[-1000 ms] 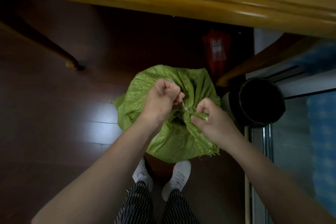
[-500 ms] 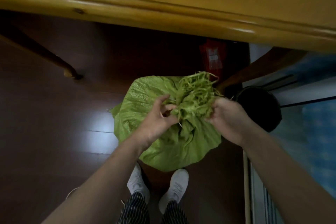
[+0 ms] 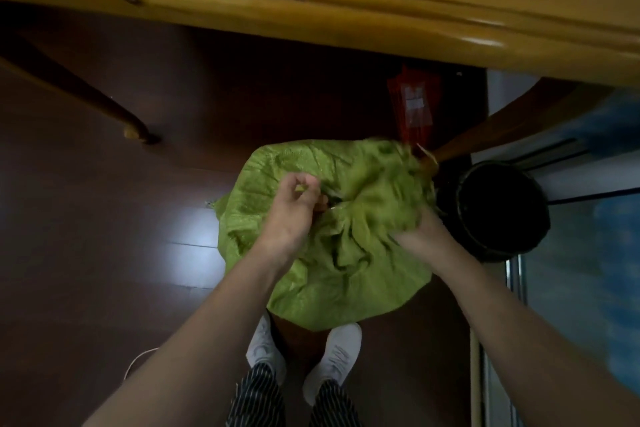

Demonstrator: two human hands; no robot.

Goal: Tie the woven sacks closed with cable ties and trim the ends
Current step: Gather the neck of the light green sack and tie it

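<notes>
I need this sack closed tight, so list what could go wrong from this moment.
1. The right hand grips the bunched mouth of the green sack. If that grip slips, the gathers could spread open.
2. The left hand curls its fingers at the neck, but no cable tie shows clearly through the blur, so it may not be locked.
3. The black bin stands close beside the sack, and a hard tug might knock it.

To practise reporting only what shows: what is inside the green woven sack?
No contents show. The mouth of the green woven sack is bunched together, the right hand gripping it and the left hand at the neck; fabric covers everything inside.
</notes>
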